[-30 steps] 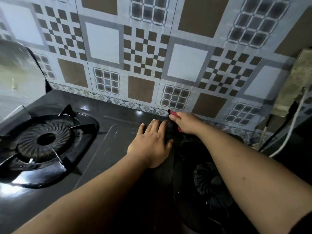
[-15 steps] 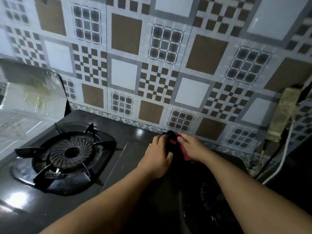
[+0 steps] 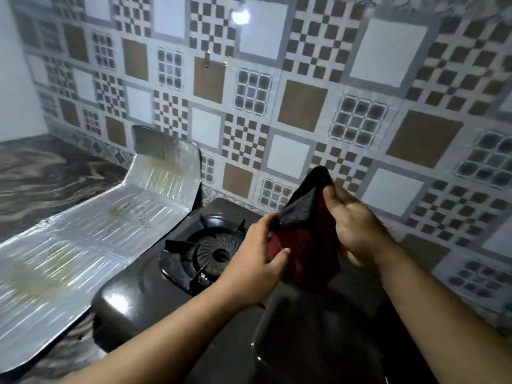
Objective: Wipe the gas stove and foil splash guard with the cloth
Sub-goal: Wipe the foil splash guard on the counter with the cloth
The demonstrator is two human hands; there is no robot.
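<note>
Far to the left of my left hand: brown-and-cream marbled countertop [image 3: 41, 173], running back to the wall corner.

On it, still left of my hands, the crinkled silver foil splash guard [image 3: 91, 245]. It lies mostly flat beside the stove, its far end bent upward against the wall. Brownish-yellow stains show on the upturned part and the middle panel. Its near right edge touches or overlaps the stove's left edge; cannot tell which.

Glossy black gas stove [image 3: 155, 297] sits below both hands. Round black burner with pronged pan support [image 3: 213, 252] is just left of and beneath my left hand; my wrist covers its right side.

My left hand [image 3: 259, 261] is closed on the lower left edge of the dark red and black cloth [image 3: 306, 234], thumb pressed over the red face, fingers behind.

The cloth is held up in the air above the stove, between my two hands, clear of the surface. A black corner folds over at the top; the red part hangs down.

My right hand [image 3: 357, 228] grips the cloth's right side, fingers curled around the upper edge.

Behind and to the right of it: wall covered in brown, white and grey patterned squares [image 3: 388, 106].
</note>
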